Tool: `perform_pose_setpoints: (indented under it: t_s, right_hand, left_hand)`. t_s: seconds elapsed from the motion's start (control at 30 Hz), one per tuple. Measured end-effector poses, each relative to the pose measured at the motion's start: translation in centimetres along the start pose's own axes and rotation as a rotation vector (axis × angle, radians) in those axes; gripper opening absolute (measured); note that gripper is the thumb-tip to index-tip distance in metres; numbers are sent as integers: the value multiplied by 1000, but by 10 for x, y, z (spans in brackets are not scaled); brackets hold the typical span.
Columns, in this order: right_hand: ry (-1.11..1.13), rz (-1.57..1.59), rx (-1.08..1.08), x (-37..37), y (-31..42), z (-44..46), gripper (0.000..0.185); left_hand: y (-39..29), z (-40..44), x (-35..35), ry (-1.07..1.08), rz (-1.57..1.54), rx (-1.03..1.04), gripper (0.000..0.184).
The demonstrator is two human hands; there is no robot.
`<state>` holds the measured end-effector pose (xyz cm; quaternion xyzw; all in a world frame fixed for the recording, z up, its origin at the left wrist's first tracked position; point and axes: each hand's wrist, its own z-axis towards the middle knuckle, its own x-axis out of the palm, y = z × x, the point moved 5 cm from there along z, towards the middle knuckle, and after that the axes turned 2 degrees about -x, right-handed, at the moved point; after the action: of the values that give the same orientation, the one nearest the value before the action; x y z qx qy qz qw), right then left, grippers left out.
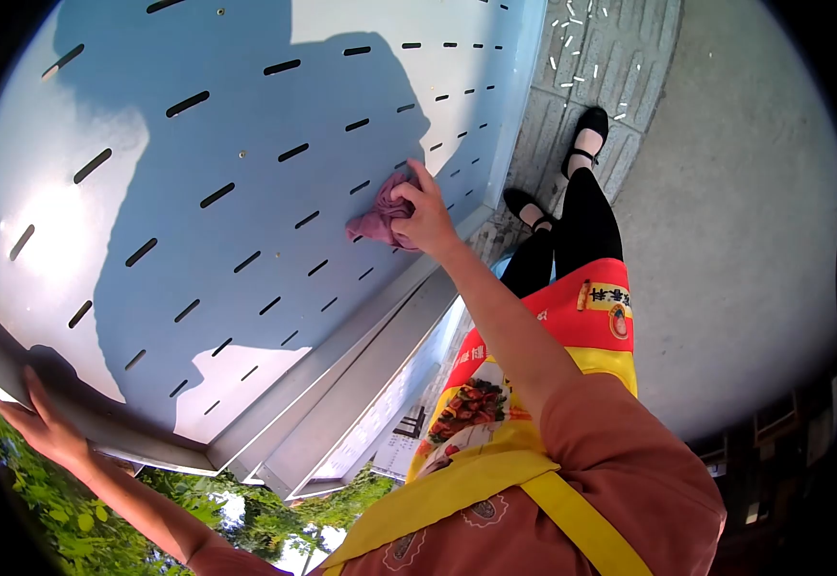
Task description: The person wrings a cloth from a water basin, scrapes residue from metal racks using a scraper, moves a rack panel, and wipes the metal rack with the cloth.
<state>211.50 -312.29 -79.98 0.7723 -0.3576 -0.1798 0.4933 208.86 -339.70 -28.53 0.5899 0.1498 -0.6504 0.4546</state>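
A crumpled dusty-pink cloth (380, 223) lies pressed against a metal panel (274, 206) with rows of slots. My right hand (426, 213) is closed on this cloth, its fingers bent over it and one finger reaching past it along the panel. At the lower left, my left hand (51, 430) is at the panel's raised rim (130, 420), with the thumb on the inner side and the other fingers partly hidden outside it. Shadow covers much of the panel, while bright sunlight glares on its left side.
A metal ledge (317, 384) runs along the panel's near side. My yellow and red apron (591, 360) and black shoes (586, 139) show beside it. Small white bits (572, 43) lie on the ribbed paving, next to grey concrete (735, 221). Green leaves (63, 509) are below my left arm.
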Motion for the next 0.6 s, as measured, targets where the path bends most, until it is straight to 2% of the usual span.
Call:
perform_pose_setpoints:
  t_s: [0.13, 0.23, 0.33, 0.6]
  right_hand:
    - [29, 59, 88, 5, -13, 2, 37]
    - [-13, -66, -40, 3, 0, 2, 39]
    - [49, -77, -55, 0, 6, 3, 39]
    - [1, 48, 44, 3, -4, 5, 39]
  left_hand:
    - [5, 0, 1, 7, -35, -22, 49]
    - [5, 0, 1, -10, -8, -9, 49]
    - [1, -2, 1, -6, -21, -28, 49]
    - [2, -3, 0, -2, -4, -57, 49]
